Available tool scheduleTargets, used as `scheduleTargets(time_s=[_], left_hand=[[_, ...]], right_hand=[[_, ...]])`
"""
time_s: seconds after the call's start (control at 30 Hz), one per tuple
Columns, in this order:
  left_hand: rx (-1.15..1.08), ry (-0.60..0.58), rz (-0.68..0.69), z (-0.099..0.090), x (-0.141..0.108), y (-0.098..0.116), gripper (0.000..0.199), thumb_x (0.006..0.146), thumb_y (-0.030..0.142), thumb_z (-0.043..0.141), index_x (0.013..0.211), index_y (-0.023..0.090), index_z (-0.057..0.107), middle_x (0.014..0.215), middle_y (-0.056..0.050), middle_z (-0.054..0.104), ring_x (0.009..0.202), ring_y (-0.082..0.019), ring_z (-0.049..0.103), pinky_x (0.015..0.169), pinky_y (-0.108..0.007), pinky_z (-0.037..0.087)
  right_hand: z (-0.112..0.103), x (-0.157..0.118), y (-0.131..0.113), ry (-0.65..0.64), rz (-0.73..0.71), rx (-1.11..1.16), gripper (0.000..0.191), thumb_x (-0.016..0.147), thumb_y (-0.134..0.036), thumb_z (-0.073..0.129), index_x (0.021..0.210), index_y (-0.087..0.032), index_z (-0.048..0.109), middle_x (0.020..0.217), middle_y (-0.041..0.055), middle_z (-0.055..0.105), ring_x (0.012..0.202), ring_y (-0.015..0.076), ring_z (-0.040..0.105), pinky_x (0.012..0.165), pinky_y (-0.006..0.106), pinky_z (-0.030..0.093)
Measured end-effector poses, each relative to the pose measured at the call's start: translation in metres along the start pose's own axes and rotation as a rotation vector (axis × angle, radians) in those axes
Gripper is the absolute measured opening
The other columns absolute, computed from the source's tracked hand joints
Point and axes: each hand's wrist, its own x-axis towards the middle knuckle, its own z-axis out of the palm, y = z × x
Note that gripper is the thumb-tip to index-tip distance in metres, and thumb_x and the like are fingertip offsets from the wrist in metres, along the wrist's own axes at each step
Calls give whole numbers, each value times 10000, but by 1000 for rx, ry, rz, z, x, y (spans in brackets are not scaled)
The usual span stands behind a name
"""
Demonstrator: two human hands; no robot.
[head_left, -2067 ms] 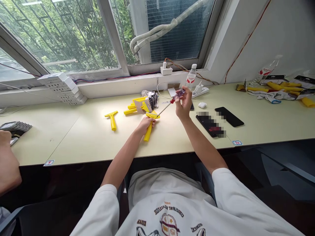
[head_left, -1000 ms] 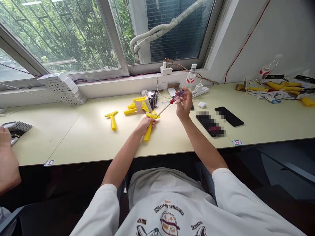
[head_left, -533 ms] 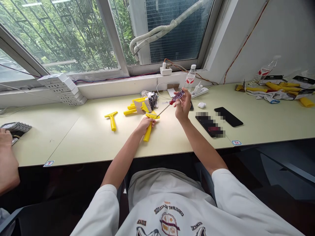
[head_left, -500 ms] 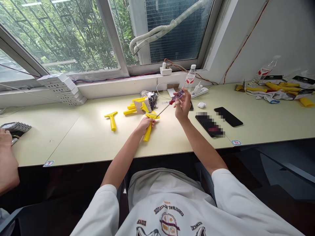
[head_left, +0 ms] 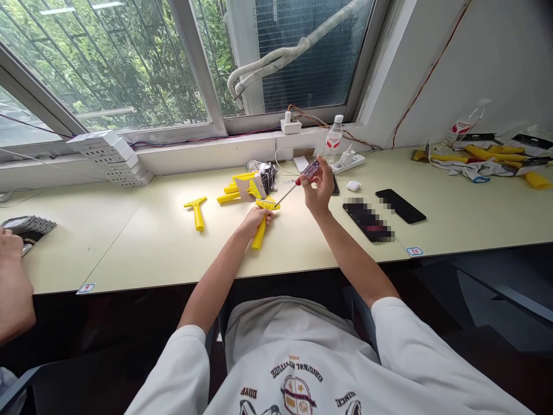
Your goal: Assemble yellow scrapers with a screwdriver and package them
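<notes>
You are holding a yellow plastic scraper (head_left: 260, 235) in your left hand (head_left: 256, 222), which is closed firmly around the top of its grip, just below the crosswise head (head_left: 268, 204). The scraper's long handle is pointing down toward your body and tilting slightly to your left, while its head is lying nearly level across the top. Your right hand (head_left: 318, 193) is working higher up and to the right, its fingers pinching narrowly around a screwdriver (head_left: 309, 172) with a translucent purple-red handle.

The screwdriver's long axis is running diagonally down and toward your left, so its thin metal shaft (head_left: 287, 192) is pointing from your right hand to the scraper's head. Your left hand is the nearer one to that head. The tip is reaching the head's upper edge, though the contact is too small to confirm from this view.

Both of your forearms are angling in over the pale green surface (head_left: 129, 242). Just beyond your left hand, more yellow scraper parts (head_left: 231, 193) are lying in a loose pile, and a single yellow scraper (head_left: 196, 212) is resting apart on the left.
</notes>
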Motion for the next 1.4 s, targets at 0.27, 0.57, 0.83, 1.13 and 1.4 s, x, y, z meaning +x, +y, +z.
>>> scheduleTargets(time_s=[0.27,0.57,0.83,1.13,1.4], left_hand=[[9,8,2,0,0,0,253,825,53,777,988,162,618,797,-36,677,559,-85,539,546,-231,456],[1,-17,-3,-4,3,-3,279,800,72,782,985,167,597,792,-34,669,541,-83,540,526,-231,441],[-12,-21,-5,-5,4,-3,290,790,70,772,979,173,577,774,-20,645,523,-77,526,511,-233,425],[-10,-24,13,-4,3,-3,318,793,60,774,1006,178,569,781,-20,650,521,-78,521,511,-237,431],[-9,-23,0,-3,2,-1,320,790,62,774,1021,166,579,800,-24,658,522,-76,529,512,-235,437]], right_hand=[[-3,1,-9,-71,-13,22,660,1097,-678,448,1685,-377,438,1427,127,712,1246,311,763,901,497,674],[1,-1,-2,4,-2,-10,724,1020,-766,590,1628,-385,499,1498,132,646,973,242,726,763,423,668],[2,0,2,6,-9,-21,746,1005,-784,616,1620,-377,500,1515,137,628,997,239,694,721,389,655],[-1,1,-9,-57,-12,25,700,1105,-667,445,1737,-388,333,1366,122,720,1085,269,763,894,484,687],[-1,2,-5,3,51,64,752,1022,-747,615,1650,-357,477,1554,137,606,1185,289,725,1034,537,659]])
